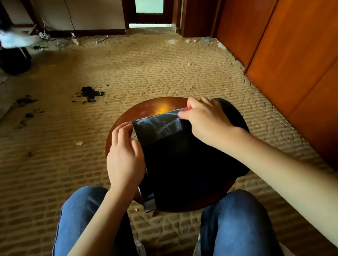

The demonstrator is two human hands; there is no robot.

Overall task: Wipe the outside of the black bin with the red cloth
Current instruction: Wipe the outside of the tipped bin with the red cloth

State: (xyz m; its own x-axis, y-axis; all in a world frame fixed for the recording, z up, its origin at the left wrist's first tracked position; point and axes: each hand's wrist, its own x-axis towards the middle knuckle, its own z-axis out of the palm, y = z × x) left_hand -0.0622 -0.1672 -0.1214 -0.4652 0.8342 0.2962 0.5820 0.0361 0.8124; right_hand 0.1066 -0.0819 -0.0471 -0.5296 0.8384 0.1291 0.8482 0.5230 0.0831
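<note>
Right hand (pixel 207 123): fingertips pinch a sliver of red cloth (pixel 183 110) against the far right corner of the tall, straight-sided black bin (pixel 180 159). Left hand (pixel 123 155): fingers curled round the bin's far left edge, holding it. The bin lies on its side on a round dark-brown wooden stool (pixel 149 107), just ahead of knees in blue jeans (pixel 232 229). Its long axis runs away from the person, glossy rim band nearest, grey dust smears farthest. Around: tan patterned carpet (pixel 153 67), dark stain (pixel 90 94), orange-brown wood panels (pixel 296 50) on the right.

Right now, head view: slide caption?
Left hand holds black bin lying on round stool; right hand pinches red cloth at its edge.
</note>
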